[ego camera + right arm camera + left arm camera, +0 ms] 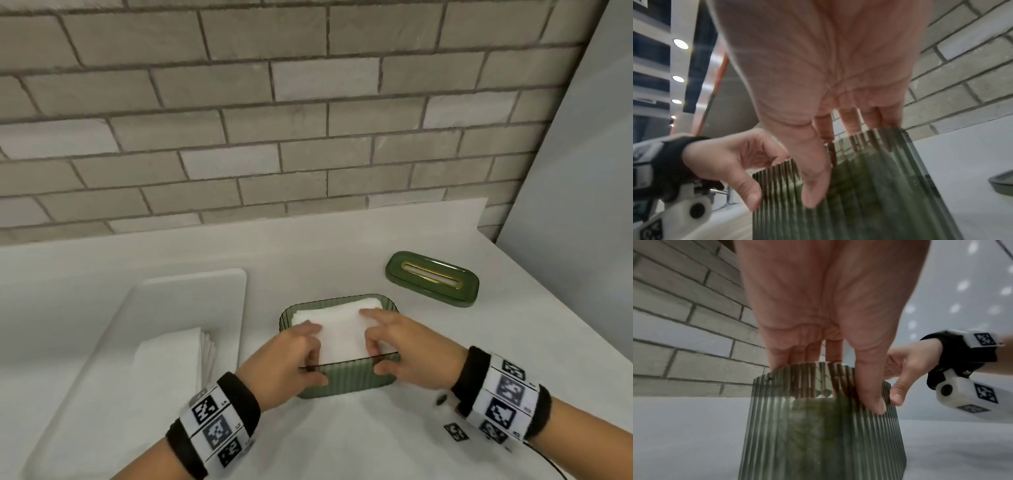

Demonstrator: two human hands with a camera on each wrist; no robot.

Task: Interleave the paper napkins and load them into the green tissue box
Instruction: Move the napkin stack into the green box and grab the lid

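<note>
The green ribbed tissue box [346,378] stands open on the white counter, with a stack of white paper napkins [337,325] inside it. My left hand [301,349] reaches over the near rim on the left. Its fingers press on the napkins and its thumb rests on the outer front wall. My right hand [387,346] mirrors it at the right, index finger laid flat across the stack. The left wrist view has the left hand [859,378] astride the box wall [818,443]. In the right wrist view the right hand [818,154] straddles the same wall [869,203].
The box's green lid [431,279] with a gold slot lies flat to the back right. A white tray [191,284] on the left holds more folded napkins [171,359]. A grey brick wall [274,120] rises behind the counter.
</note>
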